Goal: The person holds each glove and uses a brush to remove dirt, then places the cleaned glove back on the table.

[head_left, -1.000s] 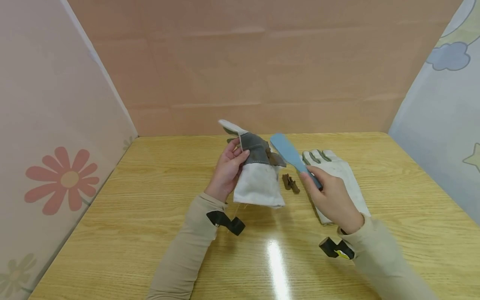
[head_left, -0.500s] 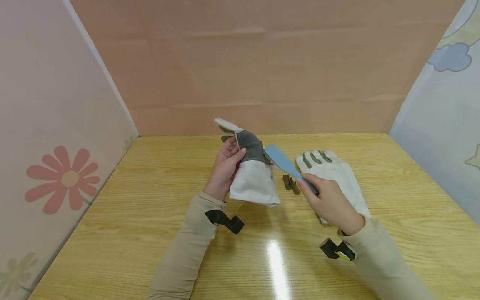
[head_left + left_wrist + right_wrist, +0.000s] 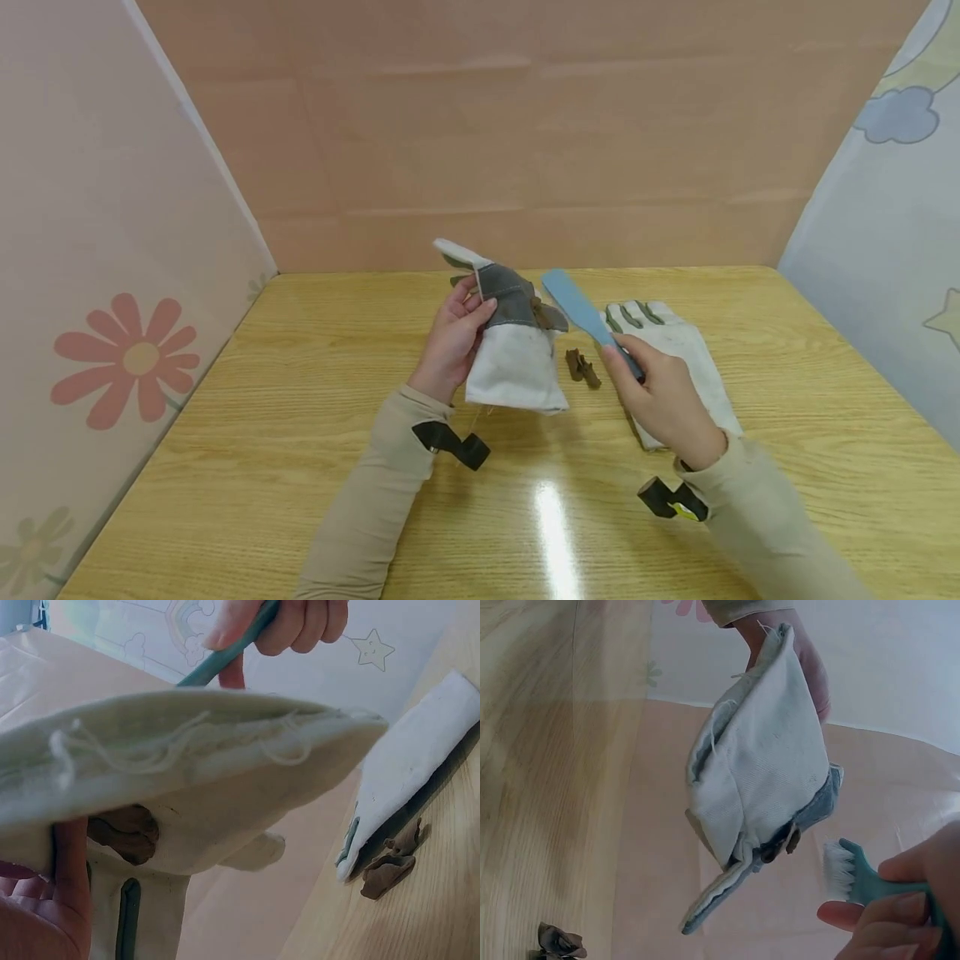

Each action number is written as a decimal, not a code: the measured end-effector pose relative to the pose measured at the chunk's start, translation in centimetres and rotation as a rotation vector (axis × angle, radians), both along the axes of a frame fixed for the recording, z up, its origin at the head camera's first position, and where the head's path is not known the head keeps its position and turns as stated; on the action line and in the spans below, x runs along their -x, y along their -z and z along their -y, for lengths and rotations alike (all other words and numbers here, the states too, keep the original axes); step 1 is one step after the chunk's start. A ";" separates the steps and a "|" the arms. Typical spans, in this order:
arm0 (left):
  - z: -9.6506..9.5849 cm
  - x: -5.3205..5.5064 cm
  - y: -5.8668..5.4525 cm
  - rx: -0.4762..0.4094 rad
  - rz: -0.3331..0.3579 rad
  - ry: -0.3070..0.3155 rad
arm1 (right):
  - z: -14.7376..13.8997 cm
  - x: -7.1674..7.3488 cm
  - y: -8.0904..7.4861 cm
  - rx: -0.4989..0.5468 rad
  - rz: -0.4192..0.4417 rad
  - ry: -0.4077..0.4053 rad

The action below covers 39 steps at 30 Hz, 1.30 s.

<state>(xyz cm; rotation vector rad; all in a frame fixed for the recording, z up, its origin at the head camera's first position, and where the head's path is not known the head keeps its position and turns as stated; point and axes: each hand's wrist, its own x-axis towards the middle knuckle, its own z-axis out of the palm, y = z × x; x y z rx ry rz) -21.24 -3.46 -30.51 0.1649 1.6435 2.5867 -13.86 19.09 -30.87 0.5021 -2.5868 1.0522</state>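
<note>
My left hand (image 3: 453, 342) grips a white work glove (image 3: 517, 371) with a grey patch, lifted above the table. The thumb lies on the patch; the glove's cuff points down toward me. A brown, dried-mud-like clump (image 3: 538, 312) clings to the patch near the glove's thumb. In the right wrist view, a blue-green brush (image 3: 866, 877) shows white bristles facing the glove, a small gap away from it. My right hand (image 3: 667, 404) holds this brush by its handle, fingers curled round it. The left wrist view shows the frayed cuff edge close up and another brown piece (image 3: 129, 834).
A second white glove (image 3: 690, 354) with green strips lies flat on the wooden table (image 3: 315, 400), partly under my right hand. Loose brown clumps (image 3: 582, 368) rest beside it. An orange-brown sheet (image 3: 525, 150) stands behind; patterned walls flank both sides.
Half a second ago the brush moved left and down against the glove's patch; now it is back up and right, apart from it. The held glove shifted slightly left, then right again.
</note>
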 end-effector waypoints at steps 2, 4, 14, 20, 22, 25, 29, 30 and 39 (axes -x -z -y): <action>-0.2 -0.2 0.0 0.002 -0.005 0.012 | 0.1 0.1 0.2 0.003 0.015 -0.008; -0.3 -0.2 -0.1 0.011 -0.016 0.014 | 0.3 0.1 0.3 -0.003 0.056 -0.021; 0.0 0.1 0.1 0.014 -0.050 -0.022 | 0.3 0.1 0.2 -0.053 0.124 -0.060; 0.2 0.2 0.1 0.030 -0.035 -0.044 | 0.4 0.2 0.2 -0.057 0.124 -0.073; 0.3 0.1 0.1 0.038 -0.031 -0.047 | 0.5 0.2 0.2 -0.055 0.126 -0.077; 0.4 0.1 -0.1 0.037 -0.021 -0.057 | 0.5 0.2 0.1 -0.060 0.125 -0.082; 0.5 0.2 -0.2 0.020 -0.011 -0.085 | 0.4 0.2 0.1 -0.071 0.126 -0.092; 0.5 0.2 -0.2 0.016 -0.008 -0.091 | 0.4 0.2 0.0 -0.073 0.128 -0.096; 0.6 0.2 -0.2 0.006 0.002 -0.053 | 0.1 0.2 0.1 -0.042 0.037 -0.031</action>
